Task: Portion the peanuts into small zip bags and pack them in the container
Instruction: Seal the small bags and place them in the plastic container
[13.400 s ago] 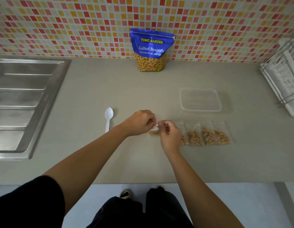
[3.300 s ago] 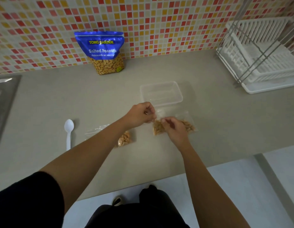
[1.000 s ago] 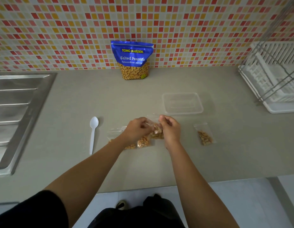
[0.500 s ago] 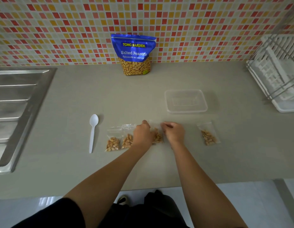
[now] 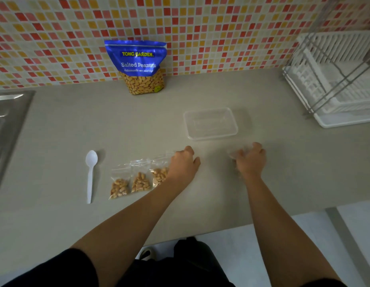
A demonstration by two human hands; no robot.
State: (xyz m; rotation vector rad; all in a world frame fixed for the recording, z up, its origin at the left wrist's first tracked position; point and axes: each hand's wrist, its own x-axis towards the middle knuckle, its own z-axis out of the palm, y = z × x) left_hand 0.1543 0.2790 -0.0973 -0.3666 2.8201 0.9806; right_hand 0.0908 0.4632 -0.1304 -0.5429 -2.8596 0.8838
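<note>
Zip bags (image 5: 140, 181) in row, seals toward wall (image 5: 200, 27); container (image 5: 211, 136) lies crosswise beyond. Left hand (image 5: 183, 165), right hand (image 5: 250, 160) each over a bag; grip unclear.

Red-and-orange mosaic tile wall (image 5: 221, 27) at 12 o'clock, grey countertop (image 5: 97, 125) below, steel sink (image 5: 6, 121) at 9, white dish rack (image 5: 335, 83) at 2
</note>
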